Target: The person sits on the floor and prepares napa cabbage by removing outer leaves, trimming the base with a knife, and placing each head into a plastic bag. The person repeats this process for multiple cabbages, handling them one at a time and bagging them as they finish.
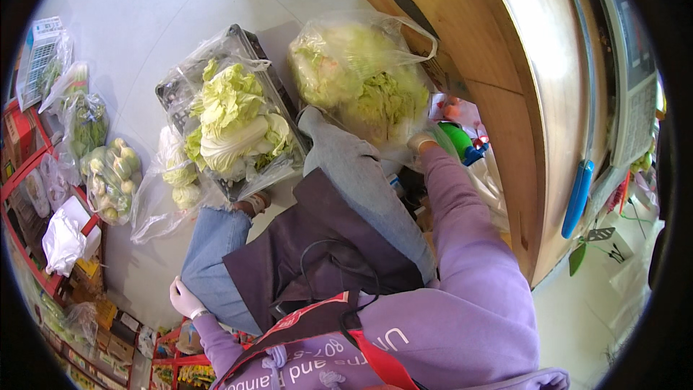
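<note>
My right hand [422, 142], in a white glove, is at the lower edge of a clear plastic bag [360, 73] filled with leafy cabbages. Its fingers are mostly hidden, so its grip does not show. Beside my bent knee on the left is my gloved left hand [185, 297], its fingers curled and partly out of sight. Before me, a black plastic crate [252, 46] lined with clear film holds loose napa cabbage [233, 141]. Another clear bag with pale round cabbages [181, 173] lies against the crate's left side.
Bagged round vegetables [111, 181] and bagged greens [86, 124] stand along a red shelf rack [40, 160]. To my right rises a wooden counter [503, 81], with a blue-handled knife [578, 197] and a scale [636, 81]. A green object [456, 140] sits under the counter.
</note>
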The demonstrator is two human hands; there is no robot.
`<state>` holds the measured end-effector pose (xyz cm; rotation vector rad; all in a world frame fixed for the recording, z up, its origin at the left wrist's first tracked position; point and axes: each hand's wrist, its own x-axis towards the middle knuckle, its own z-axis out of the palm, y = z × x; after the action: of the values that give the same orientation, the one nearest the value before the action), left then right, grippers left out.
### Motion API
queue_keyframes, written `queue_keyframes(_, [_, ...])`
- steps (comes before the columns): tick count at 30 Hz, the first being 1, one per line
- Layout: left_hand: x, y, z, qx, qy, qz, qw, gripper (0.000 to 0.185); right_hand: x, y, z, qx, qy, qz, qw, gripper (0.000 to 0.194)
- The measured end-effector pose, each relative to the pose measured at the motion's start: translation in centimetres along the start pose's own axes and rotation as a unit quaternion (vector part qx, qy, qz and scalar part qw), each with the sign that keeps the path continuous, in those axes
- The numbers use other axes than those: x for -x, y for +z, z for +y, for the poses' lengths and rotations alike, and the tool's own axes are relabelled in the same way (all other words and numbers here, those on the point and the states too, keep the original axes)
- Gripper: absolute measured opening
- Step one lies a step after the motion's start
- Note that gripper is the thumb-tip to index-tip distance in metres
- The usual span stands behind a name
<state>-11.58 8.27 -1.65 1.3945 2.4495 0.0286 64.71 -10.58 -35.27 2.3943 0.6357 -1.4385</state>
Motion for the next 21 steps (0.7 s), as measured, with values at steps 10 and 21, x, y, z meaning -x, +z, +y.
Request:
queue_keyframes(10, [0.1,-0.1,0.3,0.000,0.001,-0.005,1.000,0.031,4.3,-1.6,-5.6,-0.036,-0.065,0.163,0.984,0.035])
queue_keyframes(21, [0.0,-0.6,1.2,-0.036,-0.014,-0.011,0.999,0.031,0.2,7.1,2.4,-0.104,0.064,0.274,0.954,0.039])
